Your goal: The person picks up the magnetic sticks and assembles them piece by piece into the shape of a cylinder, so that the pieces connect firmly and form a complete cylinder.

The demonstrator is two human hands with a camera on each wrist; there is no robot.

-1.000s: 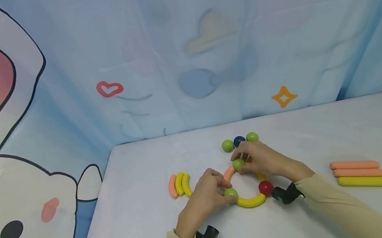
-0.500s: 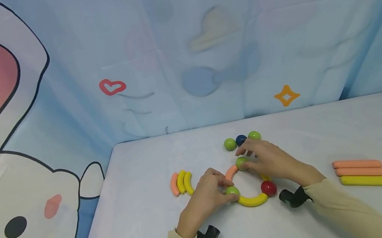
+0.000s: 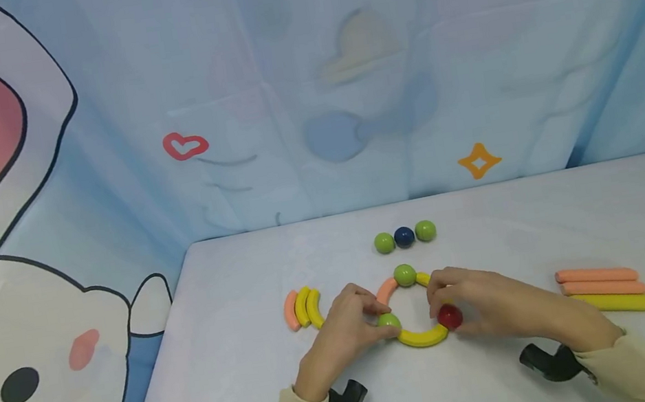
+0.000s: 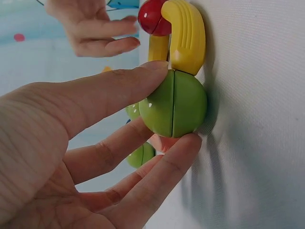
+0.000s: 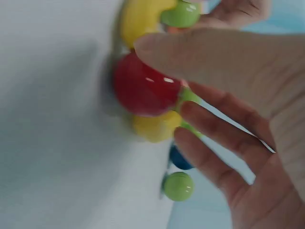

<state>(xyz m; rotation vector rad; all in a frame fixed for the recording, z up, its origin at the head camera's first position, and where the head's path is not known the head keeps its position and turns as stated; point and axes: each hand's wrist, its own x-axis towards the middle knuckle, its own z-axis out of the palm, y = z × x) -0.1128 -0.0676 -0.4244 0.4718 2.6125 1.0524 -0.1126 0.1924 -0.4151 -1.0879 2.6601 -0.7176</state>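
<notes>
Green and glossy, a ball (image 3: 389,322) is pinched between the thumb and fingers of the left hand (image 3: 346,329). A red ball (image 3: 449,316) is surrounded by the thumb and fingers of the right hand (image 3: 494,300); whether it is gripped or only framed by them cannot be told, as the right wrist view is blurred. Between the two hands, these balls are linked by a yellow curved stick (image 3: 423,337). Beyond the hands, the ring is topped by a second green ball (image 3: 405,275), flanked by a salmon curved stick (image 3: 386,290) on the left-hand side and another yellow curved stick (image 3: 423,277), partly hidden by the right hand. Farther beyond, a row is formed by a green ball (image 3: 384,242), a blue ball (image 3: 404,237) and another green ball (image 3: 425,231). Just outside the left hand, three short curved sticks (image 3: 302,309), one salmon and two yellow, are grouped together. Beyond the right wrist, two salmon straight sticks (image 3: 600,282) are laid beside a yellow straight stick (image 3: 619,302), whose near end is covered by the right arm. Everything is set on a white cloth (image 3: 214,398).
</notes>
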